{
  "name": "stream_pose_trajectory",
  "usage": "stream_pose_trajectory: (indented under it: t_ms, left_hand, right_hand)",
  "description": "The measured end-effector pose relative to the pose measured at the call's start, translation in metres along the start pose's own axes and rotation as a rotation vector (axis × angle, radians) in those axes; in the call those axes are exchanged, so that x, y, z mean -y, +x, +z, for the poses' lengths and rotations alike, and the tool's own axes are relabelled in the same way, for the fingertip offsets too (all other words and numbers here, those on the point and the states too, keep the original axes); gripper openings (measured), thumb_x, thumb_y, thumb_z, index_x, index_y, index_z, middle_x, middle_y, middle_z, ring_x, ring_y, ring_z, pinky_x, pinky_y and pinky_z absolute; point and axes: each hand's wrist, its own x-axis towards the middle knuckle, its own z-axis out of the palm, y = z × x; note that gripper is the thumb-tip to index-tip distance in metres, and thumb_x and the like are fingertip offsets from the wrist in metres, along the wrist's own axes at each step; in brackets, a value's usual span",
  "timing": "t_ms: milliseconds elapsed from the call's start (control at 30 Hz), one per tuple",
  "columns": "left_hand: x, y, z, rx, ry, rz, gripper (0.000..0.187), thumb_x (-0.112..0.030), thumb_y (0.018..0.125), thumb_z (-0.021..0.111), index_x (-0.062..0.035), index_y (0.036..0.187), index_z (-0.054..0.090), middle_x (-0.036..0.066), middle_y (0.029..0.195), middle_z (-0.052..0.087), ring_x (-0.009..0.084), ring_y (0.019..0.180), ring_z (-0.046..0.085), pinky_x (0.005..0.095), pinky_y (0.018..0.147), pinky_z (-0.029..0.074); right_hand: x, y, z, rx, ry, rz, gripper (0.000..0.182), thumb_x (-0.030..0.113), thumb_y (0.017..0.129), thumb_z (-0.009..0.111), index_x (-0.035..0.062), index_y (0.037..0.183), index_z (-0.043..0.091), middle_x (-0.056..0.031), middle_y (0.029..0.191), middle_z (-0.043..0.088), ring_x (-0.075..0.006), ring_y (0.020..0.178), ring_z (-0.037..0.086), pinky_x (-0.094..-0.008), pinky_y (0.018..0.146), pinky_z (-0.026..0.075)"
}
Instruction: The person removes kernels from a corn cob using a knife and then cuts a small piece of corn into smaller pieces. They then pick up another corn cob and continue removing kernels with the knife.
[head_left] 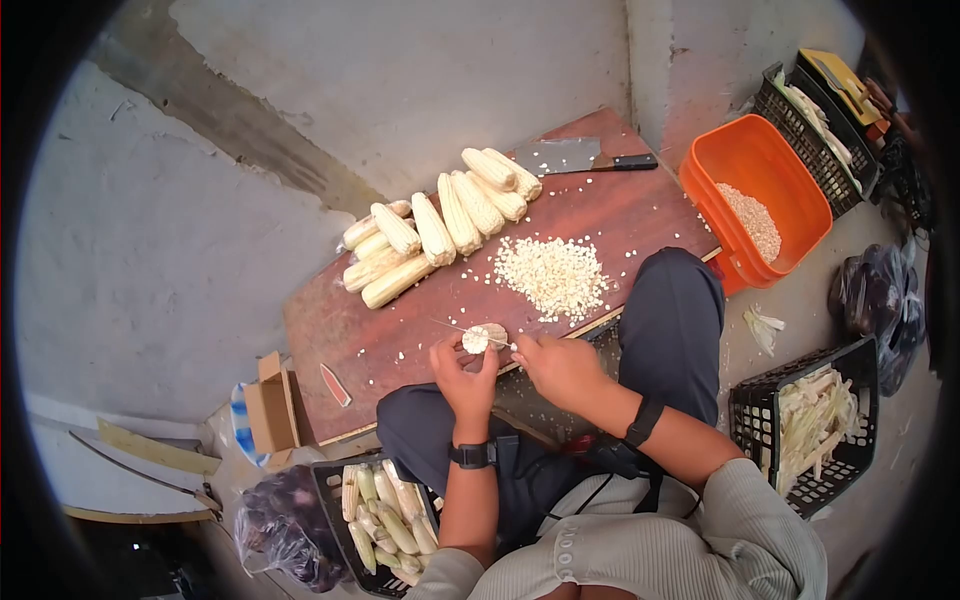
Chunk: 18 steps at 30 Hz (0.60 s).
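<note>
My left hand (466, 380) is closed around a partly stripped corn cob (490, 336), held end-up over the front edge of a reddish-brown board. Right at the cob's other side, the fingers of my right hand (562, 370) are pinched together; a thin line crosses the cob, but I cannot tell what this hand holds. Beyond the hands lies a heap of loose pale kernels (552, 278). Several husked ears of corn (458, 213) are laid in a row along the board's far side.
A cleaver (575, 156) lies at the board's back edge. To the right stand an orange bucket (705, 195) with grains inside and a black crate (745, 425) of husks. Another crate (335, 510) of corn sits at lower left, near a cardboard box (272, 412).
</note>
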Motion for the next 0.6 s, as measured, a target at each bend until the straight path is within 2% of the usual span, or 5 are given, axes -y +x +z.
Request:
stream_pose_trajectory:
  t_ms: [200, 300, 367, 500, 600]
  left_hand:
    - [-0.001, 0.002, 0.000, -0.016, -0.031, -0.032, 0.039, -0.003, 0.070, 0.074, 0.0009, 0.104, 0.054, 0.012, 0.100, 0.050, 0.0208, 0.087, 0.056, 0.0282, 0.066, 0.053]
    - [-0.002, 0.003, 0.000, -0.009, -0.047, -0.042, 0.038, -0.004, 0.072, 0.073, 0.0002, 0.104, 0.053, 0.009, 0.100, 0.048, 0.0179, 0.088, 0.055, 0.0266, 0.066, 0.053]
    - [-0.003, 0.002, -0.001, -0.019, -0.098, -0.067, 0.036, -0.005, 0.076, 0.072, -0.0012, 0.106, 0.053, 0.006, 0.100, 0.046, 0.0139, 0.088, 0.052, 0.0243, 0.067, 0.051]
    - [0.011, 0.002, -0.003, -0.075, -0.140, -0.132, 0.032, -0.017, 0.081, 0.071, -0.0002, 0.102, 0.054, 0.008, 0.097, 0.048, 0.0144, 0.080, 0.049, 0.0265, 0.067, 0.045]
    - [0.021, -0.003, 0.001, -0.089, -0.170, -0.197, 0.029, -0.022, 0.085, 0.068, -0.0008, 0.099, 0.054, 0.006, 0.094, 0.047, 0.0127, 0.077, 0.045, 0.0261, 0.068, 0.041]
  right_hand:
    - [-0.001, -0.003, -0.003, -0.008, -0.098, -0.032, 0.018, 0.025, 0.091, 0.053, 0.0071, 0.088, 0.052, -0.0107, 0.064, 0.057, -0.0275, 0.057, 0.061, -0.0364, 0.049, 0.047]
    - [-0.004, -0.003, 0.010, 0.137, -0.113, 0.049, 0.020, 0.025, 0.091, 0.052, 0.0058, 0.086, 0.049, -0.0123, 0.063, 0.058, -0.0281, 0.056, 0.061, -0.0376, 0.049, 0.047]
    - [-0.002, 0.000, 0.010, 0.187, -0.066, 0.071, 0.019, 0.022, 0.090, 0.050, 0.0045, 0.086, 0.048, -0.0147, 0.067, 0.061, -0.0312, 0.061, 0.062, -0.0420, 0.051, 0.047]
    - [0.005, -0.001, 0.006, 0.241, -0.027, 0.088, 0.017, 0.020, 0.089, 0.049, 0.0037, 0.086, 0.048, -0.0153, 0.068, 0.061, -0.0330, 0.063, 0.063, -0.0443, 0.053, 0.048]
    - [0.002, -0.005, 0.016, 0.144, -0.073, 0.042, 0.021, 0.024, 0.092, 0.050, 0.0043, 0.086, 0.047, -0.0121, 0.061, 0.058, -0.0299, 0.054, 0.061, -0.0400, 0.049, 0.048]
